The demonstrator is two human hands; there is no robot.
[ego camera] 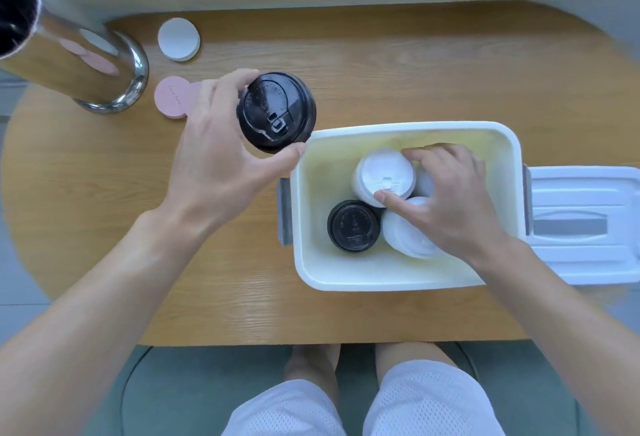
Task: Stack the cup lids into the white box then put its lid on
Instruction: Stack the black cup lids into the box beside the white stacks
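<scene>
View from above of a person seated at a wooden table (242, 262), with the white box (408, 278) as the reference point. The box stands open near the table's front edge, toward the right side. Its lid (585, 227) lies flat on the table just beside the box's right wall, top face up, not yet fitted.

Inside the box, a black cup lid (354, 226) lies near the front left. A white cup lid (384, 176) sits behind it, toward the centre. Another white lid (405, 231) lies to the right of the black one, partly covered by the right hand (446, 200). That hand reaches down into the box, thumb and fingers curled round the rim of the central white cup lid, grasping it.

The left hand (221, 148) is raised just outside the box's rear left corner. It grips a stack of black lids (277, 111) between thumb and fingertips, spout side up; the thumb lies close to the box rim.

Well to the left of the box and farther back, a tall shiny metal cylinder (86, 65) stands on the table. Beside its base lie a pink disc (173, 98) and, behind that, a white disc (179, 39), both flat on the wood.
</scene>
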